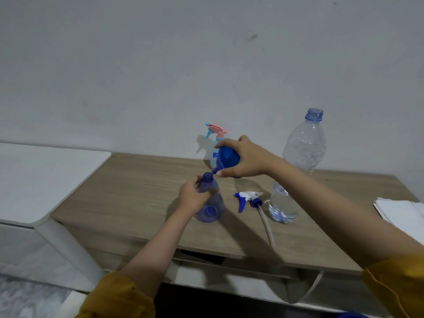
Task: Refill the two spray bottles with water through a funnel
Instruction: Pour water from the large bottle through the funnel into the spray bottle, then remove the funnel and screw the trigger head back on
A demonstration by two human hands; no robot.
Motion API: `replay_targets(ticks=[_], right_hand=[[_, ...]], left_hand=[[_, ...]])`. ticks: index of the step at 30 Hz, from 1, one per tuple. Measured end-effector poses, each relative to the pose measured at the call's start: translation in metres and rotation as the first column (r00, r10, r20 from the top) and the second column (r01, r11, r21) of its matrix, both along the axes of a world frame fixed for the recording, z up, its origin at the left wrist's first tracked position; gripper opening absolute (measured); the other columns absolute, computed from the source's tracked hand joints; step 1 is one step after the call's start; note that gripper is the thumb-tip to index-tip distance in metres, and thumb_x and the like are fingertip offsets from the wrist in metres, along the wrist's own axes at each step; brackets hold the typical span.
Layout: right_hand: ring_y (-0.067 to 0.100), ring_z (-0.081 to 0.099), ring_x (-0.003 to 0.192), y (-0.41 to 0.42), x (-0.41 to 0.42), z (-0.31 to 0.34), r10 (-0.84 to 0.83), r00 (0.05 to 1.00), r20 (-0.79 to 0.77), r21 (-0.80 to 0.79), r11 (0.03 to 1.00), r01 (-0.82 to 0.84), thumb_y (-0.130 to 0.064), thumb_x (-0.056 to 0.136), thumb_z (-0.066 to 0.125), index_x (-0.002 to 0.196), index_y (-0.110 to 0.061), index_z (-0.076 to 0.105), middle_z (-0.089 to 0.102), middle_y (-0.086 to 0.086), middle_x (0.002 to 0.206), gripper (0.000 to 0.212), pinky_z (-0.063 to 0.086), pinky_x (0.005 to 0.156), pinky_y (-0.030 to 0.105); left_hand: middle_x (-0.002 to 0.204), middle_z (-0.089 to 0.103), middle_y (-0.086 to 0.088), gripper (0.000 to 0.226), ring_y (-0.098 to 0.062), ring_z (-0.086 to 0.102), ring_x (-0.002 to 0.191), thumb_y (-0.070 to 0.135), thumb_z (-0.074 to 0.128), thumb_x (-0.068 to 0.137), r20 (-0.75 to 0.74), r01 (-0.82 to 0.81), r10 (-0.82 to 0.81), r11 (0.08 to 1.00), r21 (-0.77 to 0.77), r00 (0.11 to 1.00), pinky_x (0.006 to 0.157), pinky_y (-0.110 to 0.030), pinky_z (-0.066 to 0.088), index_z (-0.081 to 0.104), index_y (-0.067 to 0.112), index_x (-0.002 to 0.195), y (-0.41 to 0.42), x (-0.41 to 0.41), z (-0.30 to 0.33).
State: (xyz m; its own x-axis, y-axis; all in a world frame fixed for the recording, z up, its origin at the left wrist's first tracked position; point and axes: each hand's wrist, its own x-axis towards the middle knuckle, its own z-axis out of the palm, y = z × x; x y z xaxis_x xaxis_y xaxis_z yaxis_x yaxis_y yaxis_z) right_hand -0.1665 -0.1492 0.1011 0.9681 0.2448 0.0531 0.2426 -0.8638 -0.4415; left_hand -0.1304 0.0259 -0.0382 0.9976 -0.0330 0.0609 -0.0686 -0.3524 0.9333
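A see-through blue spray bottle [210,200] stands near the middle of the wooden table [137,191]. Its top is off and its mouth is open. The left hand [192,197] curls around its neck and holds it. The right hand [243,158] grips a blue funnel [227,160] just above the bottle, tilted, with the thin end pointing down toward the mouth. The blue and white sprayer top [249,199] lies on the table just right of the bottle, its long tube hanging off the front edge. Behind the funnel stands a second spray bottle [214,143] with a pink and blue top. On the right are a small water bottle [283,206] and a big empty bottle [306,143]. Some white paper [403,212] lies at the far right.
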Motion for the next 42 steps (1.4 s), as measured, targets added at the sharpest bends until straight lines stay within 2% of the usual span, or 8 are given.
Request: replay_targets(ticks=[6,11,16,23,29,34,38,42], right_hand=[[0.016,0.054,0.077,-0.025,-0.028,-0.071,-0.264,0.960,-0.089,0.431,0.859,0.276,-0.019,0.062,0.082,0.106,-0.017,0.047,0.054,0.001,0.093,0.056,0.047,0.066,0.028],[0.009,0.048,0.066,-0.021,-0.062,-0.132,-0.388,0.906,-0.171,0.421,0.802,0.423,-0.018,0.055,0.089,0.095,-0.011,0.043,0.047,-0.010,0.081,0.061,0.037,0.049,0.013],[0.012,0.050,0.075,-0.010,-0.082,-0.182,-0.379,0.909,-0.173,0.299,0.859,0.415,-0.042,0.062,0.085,0.097,-0.010,0.042,0.049,0.001,0.091,0.064,0.037,0.057,0.021],[0.012,0.049,0.082,-0.002,-0.087,-0.200,-0.315,0.936,-0.158,0.320,0.880,0.350,-0.034,0.066,0.084,0.099,-0.013,0.040,0.044,-0.006,0.093,0.058,0.037,0.064,0.020],[0.006,0.051,0.106,-0.017,-0.086,-0.189,-0.281,0.953,-0.112,0.478,0.826,0.300,-0.046,0.066,0.082,0.117,-0.017,0.049,0.052,-0.009,0.114,0.067,0.040,0.082,0.015],[0.015,0.057,0.104,-0.029,-0.066,-0.167,-0.391,0.919,0.052,0.589,0.755,0.288,-0.030,0.084,0.071,0.114,-0.013,0.058,0.059,-0.004,0.108,0.037,0.044,0.087,0.024],[0.022,0.055,0.106,-0.030,-0.030,-0.170,-0.449,0.893,-0.005,0.388,0.823,0.416,-0.026,0.087,0.062,0.132,-0.013,0.048,0.053,0.010,0.124,0.049,0.045,0.087,0.030],[0.037,0.051,0.117,-0.027,-0.002,-0.178,-0.502,0.858,-0.108,-0.017,0.864,0.503,-0.022,0.085,0.060,0.141,-0.020,0.033,0.044,0.018,0.136,0.063,0.047,0.090,0.043]], left_hand=[[0.111,0.062,-0.009,0.051,-0.015,0.055,0.101,0.013,0.081,0.071,0.107,-0.039,0.043,0.999,-0.036,0.993,0.092,-0.031,0.047,0.059,0.001,0.115,-0.002,-0.007,-0.006],[0.111,0.061,-0.001,0.052,-0.014,0.056,0.105,0.016,0.080,0.072,0.101,-0.021,0.024,0.999,-0.036,0.995,0.094,-0.031,0.046,0.058,0.007,0.118,-0.001,-0.010,-0.009],[0.116,0.063,-0.003,0.052,-0.016,0.056,0.108,0.021,0.080,0.072,0.100,-0.023,0.025,1.000,-0.017,0.995,0.095,-0.033,0.047,0.059,0.010,0.118,0.000,-0.010,-0.011],[0.117,0.062,-0.006,0.052,-0.018,0.056,0.111,0.021,0.080,0.073,0.094,-0.013,0.014,1.000,-0.018,0.995,0.097,-0.035,0.047,0.058,0.008,0.119,0.000,-0.011,-0.009],[0.115,0.063,-0.002,0.052,-0.017,0.057,0.111,0.023,0.080,0.073,0.099,-0.006,0.010,0.999,-0.035,0.995,0.096,-0.035,0.048,0.059,0.010,0.118,0.001,-0.012,-0.012],[0.114,0.064,0.000,0.050,-0.015,0.058,0.110,0.024,0.080,0.072,0.094,0.000,0.005,0.999,-0.051,0.996,0.096,-0.037,0.049,0.060,0.014,0.116,0.001,-0.012,-0.013],[0.112,0.063,0.004,0.047,-0.015,0.058,0.110,0.024,0.081,0.071,0.097,-0.005,0.011,0.998,-0.063,0.995,0.096,-0.040,0.050,0.059,0.021,0.112,0.002,-0.011,-0.014],[0.113,0.063,0.005,0.050,-0.013,0.058,0.109,0.030,0.082,0.069,0.090,0.007,-0.002,0.998,-0.057,0.996,0.094,-0.042,0.051,0.060,0.021,0.114,0.003,-0.010,-0.016]])
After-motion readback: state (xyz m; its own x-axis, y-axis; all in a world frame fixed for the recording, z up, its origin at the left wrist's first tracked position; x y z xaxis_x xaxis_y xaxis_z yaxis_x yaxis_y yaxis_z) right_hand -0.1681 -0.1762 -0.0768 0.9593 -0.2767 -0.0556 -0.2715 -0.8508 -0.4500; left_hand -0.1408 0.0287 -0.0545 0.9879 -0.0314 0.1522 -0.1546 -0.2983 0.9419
